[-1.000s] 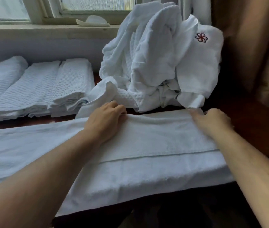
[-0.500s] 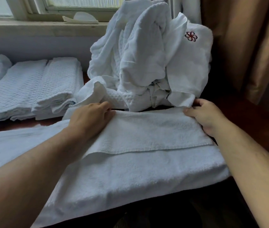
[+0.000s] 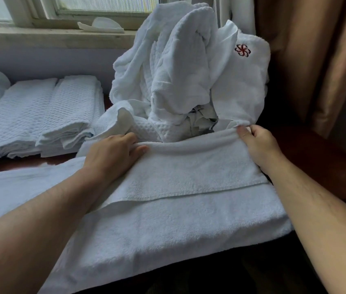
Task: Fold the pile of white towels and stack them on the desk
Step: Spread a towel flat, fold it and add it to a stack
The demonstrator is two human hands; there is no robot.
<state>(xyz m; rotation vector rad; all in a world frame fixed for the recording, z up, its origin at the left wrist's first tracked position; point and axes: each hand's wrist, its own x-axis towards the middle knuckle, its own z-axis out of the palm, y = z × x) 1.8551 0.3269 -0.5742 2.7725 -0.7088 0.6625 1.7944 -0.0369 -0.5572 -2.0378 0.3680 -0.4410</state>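
- The worktop (image 3: 320, 166) carries everything. We stand at its near edge, and the work lies straight ahead of us.
- The towel (image 3: 167, 225) is spread flat across the worktop with its long axis running left to right. Its left end runs out of view under our left arm, and its right end stops just short of the bare wood. A folded-over layer lies on top, with its hem facing us and its fold line on the far side.
- The pile (image 3: 189, 71) of unfolded towels rises just behind that far fold and touches it in the middle.
- The stack (image 3: 40, 119) of folded towels sits at the far left, apart from the towel.
- Our left hand (image 3: 112, 153) grips the far fold near the middle of the towel, with the fingers curled over the roll and the thumb tucked against it.
- Our right hand (image 3: 259, 143) pinches the same fold at its right end, with the thumb on top and the fingers beneath.
- We judge that the next move depends on this line. Both hands sit on the far fold, parallel to the long axis, so the fold can travel straight toward us. The right hand is nearer the end and keeps the corner square.
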